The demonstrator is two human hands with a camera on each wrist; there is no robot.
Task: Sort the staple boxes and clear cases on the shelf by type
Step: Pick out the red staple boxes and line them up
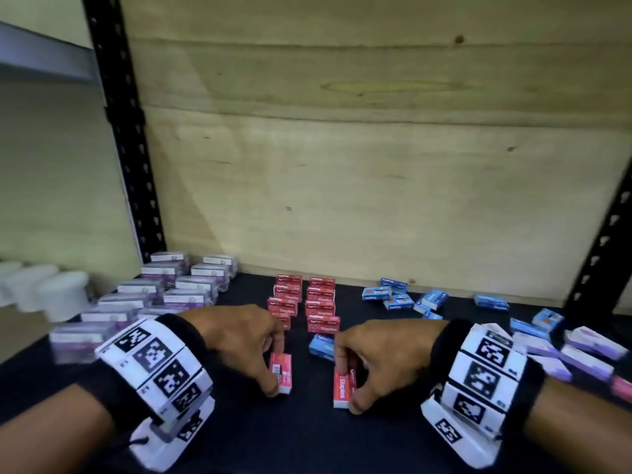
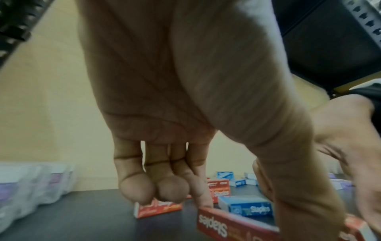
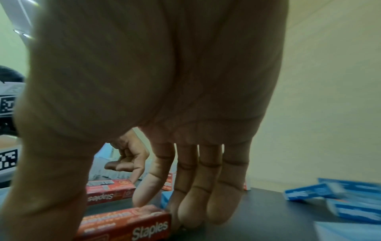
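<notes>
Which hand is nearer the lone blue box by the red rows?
Right. The right hand sits directly beside the blue box; the left hand is farther, across the gap.

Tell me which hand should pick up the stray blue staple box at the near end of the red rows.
Right. The right hand lies beside the stray blue staple box, while the left hand is farther off. Each already pinches a red box, so it probably must set down its own red staple box first.
</notes>
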